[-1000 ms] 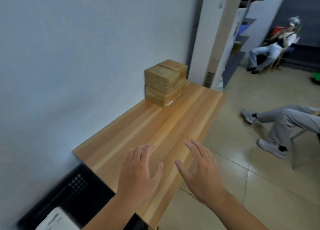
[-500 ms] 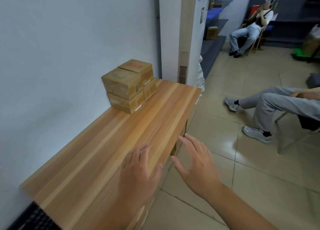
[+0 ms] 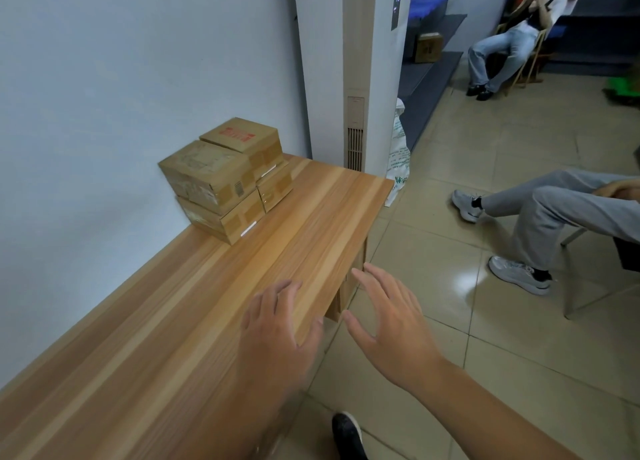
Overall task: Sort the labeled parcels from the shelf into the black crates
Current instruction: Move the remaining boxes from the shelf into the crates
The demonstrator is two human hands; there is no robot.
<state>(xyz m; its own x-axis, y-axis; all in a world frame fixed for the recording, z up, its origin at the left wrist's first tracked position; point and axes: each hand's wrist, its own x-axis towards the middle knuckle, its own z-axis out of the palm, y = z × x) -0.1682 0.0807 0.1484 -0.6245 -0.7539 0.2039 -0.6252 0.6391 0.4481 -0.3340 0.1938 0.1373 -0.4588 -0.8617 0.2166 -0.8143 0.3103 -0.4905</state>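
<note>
Several brown cardboard parcels (image 3: 225, 179) are stacked two high against the wall at the far end of a wooden table (image 3: 180, 321). The top rear parcel (image 3: 242, 136) carries a red label. My left hand (image 3: 277, 335) hovers over the table's near right part, fingers spread, holding nothing. My right hand (image 3: 388, 324) is just past the table's right edge, above the floor, also spread and empty. Both hands are well short of the parcels. No black crate is in view.
A white floor-standing unit (image 3: 367, 79) rises behind the table's far end, with a printed bag (image 3: 398, 158) beside it. A seated person's legs (image 3: 540, 217) stretch across the tiled floor at right. Another person sits on a chair (image 3: 512, 40) far back. My shoe (image 3: 346, 435) shows below.
The view has swung right and moved along the table toward the parcels, which look larger. The black crate at lower left has left the frame. Both hands stay spread and empty.
</note>
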